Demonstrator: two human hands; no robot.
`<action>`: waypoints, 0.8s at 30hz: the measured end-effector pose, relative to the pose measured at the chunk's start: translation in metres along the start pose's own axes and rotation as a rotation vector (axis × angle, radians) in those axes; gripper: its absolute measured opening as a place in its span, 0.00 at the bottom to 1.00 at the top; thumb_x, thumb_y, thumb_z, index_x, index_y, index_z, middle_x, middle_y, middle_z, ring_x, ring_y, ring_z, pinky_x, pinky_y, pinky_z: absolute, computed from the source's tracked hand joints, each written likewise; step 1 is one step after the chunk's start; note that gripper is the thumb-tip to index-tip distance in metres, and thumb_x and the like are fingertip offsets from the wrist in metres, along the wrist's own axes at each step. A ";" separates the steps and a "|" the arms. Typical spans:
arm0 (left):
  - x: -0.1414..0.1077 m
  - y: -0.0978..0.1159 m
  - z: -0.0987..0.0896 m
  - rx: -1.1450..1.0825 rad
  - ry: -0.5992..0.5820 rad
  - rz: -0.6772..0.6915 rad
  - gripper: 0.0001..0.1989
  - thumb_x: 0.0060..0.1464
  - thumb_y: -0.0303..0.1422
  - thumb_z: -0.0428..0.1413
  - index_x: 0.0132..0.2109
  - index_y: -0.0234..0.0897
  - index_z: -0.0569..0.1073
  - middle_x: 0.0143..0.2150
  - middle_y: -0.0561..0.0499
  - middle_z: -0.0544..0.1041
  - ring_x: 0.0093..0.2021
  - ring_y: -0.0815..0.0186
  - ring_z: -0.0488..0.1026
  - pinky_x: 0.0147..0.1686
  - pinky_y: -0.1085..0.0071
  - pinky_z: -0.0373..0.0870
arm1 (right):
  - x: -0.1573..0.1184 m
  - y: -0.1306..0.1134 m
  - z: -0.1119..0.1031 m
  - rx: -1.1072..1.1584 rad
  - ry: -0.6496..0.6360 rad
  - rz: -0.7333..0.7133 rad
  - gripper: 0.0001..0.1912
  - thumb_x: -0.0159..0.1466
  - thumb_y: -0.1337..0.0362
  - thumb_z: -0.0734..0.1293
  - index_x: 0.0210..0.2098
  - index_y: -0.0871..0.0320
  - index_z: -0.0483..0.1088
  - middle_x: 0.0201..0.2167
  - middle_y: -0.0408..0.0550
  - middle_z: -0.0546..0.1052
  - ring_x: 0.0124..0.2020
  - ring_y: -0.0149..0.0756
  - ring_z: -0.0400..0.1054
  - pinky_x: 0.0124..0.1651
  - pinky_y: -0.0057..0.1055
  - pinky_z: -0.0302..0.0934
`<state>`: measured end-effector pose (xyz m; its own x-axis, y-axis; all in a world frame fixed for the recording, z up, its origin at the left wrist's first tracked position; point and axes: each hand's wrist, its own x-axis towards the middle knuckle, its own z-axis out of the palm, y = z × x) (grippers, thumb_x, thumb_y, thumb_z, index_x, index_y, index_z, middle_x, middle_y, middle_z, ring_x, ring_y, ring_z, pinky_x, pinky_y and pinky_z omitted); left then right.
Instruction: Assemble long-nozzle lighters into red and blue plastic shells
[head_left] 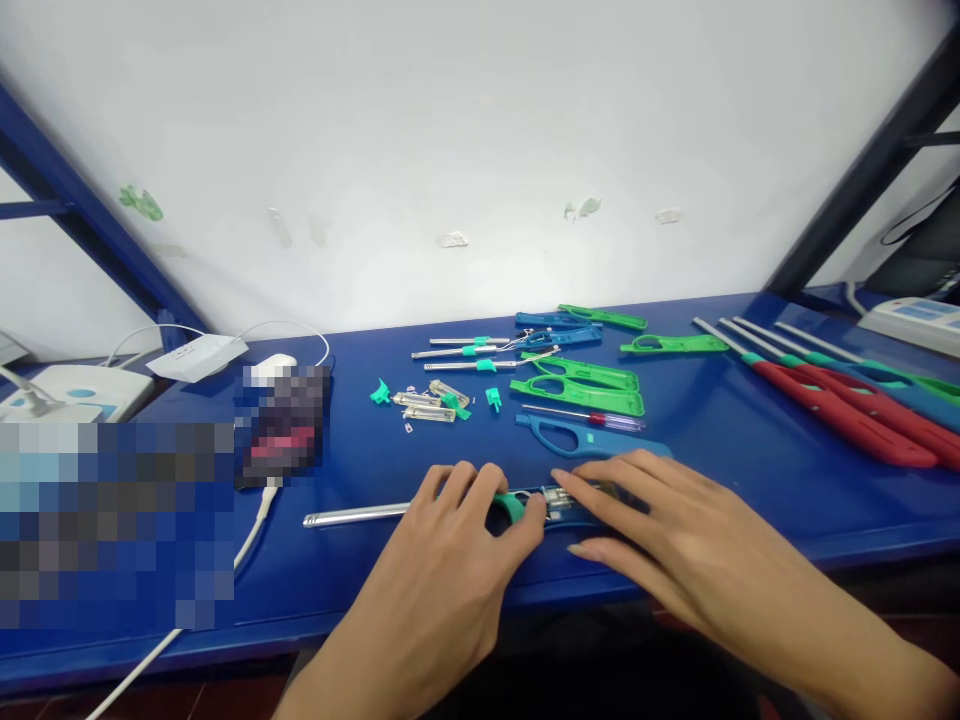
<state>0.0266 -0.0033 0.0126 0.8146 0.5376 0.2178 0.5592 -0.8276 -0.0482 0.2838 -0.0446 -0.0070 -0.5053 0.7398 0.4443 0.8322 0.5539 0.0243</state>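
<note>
A long-reach gas lighter (358,516) lies along the front of the blue desk, its metal tube pointing left. Its blue handle is opened, so a clear fuel tank and thin wires show beside the green trigger (514,506). My left hand (450,560) is closed on it around the trigger, thumb pressed at the wires. Fingers stretched and thumb apart, my right hand (694,530) rests over the handle end, its index fingertip by the tank; part of the handle is hidden below. Just behind lies a loose blue handle half (581,438), beside a screwdriver (585,416).
Clear tanks (427,412) and green triggers (493,399) lie loose mid-desk. Behind are metal tubes (465,366) and green handle halves (585,395). Several whole lighters (847,410) lie right. A phone-like object (289,430), blurred, with a white cable (255,530), is left.
</note>
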 end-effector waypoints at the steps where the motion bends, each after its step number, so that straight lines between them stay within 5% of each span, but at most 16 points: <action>1: 0.000 0.000 0.000 0.012 0.002 0.006 0.34 0.56 0.15 0.49 0.67 0.39 0.68 0.51 0.40 0.70 0.49 0.47 0.69 0.50 0.44 0.74 | 0.000 -0.002 0.001 -0.025 0.013 -0.012 0.22 0.79 0.54 0.56 0.63 0.54 0.73 0.54 0.53 0.81 0.53 0.49 0.76 0.53 0.47 0.70; 5: 0.000 0.001 0.001 0.010 -0.001 0.002 0.35 0.55 0.14 0.49 0.68 0.38 0.68 0.51 0.39 0.72 0.50 0.46 0.71 0.52 0.42 0.74 | 0.000 -0.003 0.002 -0.036 0.018 0.015 0.22 0.79 0.55 0.57 0.66 0.51 0.70 0.55 0.51 0.81 0.53 0.48 0.77 0.53 0.48 0.71; 9: -0.001 0.000 0.002 -0.020 0.035 -0.012 0.28 0.64 0.18 0.48 0.68 0.38 0.67 0.50 0.40 0.72 0.49 0.47 0.72 0.52 0.42 0.74 | -0.006 -0.004 0.003 0.008 -0.028 0.078 0.27 0.78 0.53 0.61 0.74 0.42 0.59 0.61 0.45 0.78 0.57 0.46 0.74 0.57 0.49 0.70; 19: -0.003 -0.001 0.011 -0.215 0.245 -0.090 0.24 0.73 0.29 0.53 0.72 0.37 0.61 0.50 0.44 0.78 0.48 0.53 0.75 0.51 0.51 0.74 | -0.002 -0.011 0.003 0.094 -0.012 0.153 0.20 0.76 0.51 0.64 0.66 0.40 0.67 0.56 0.45 0.79 0.55 0.46 0.74 0.53 0.48 0.72; 24: -0.018 -0.019 -0.003 -0.275 0.281 -0.207 0.26 0.73 0.39 0.55 0.73 0.51 0.61 0.64 0.47 0.75 0.63 0.52 0.71 0.61 0.49 0.71 | 0.002 -0.010 0.004 0.081 0.021 0.178 0.20 0.75 0.48 0.65 0.64 0.40 0.69 0.56 0.45 0.80 0.55 0.47 0.75 0.56 0.51 0.70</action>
<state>0.0008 0.0022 0.0122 0.5948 0.6635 0.4539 0.6134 -0.7395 0.2772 0.2739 -0.0472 -0.0097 -0.3462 0.8213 0.4535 0.8866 0.4445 -0.1281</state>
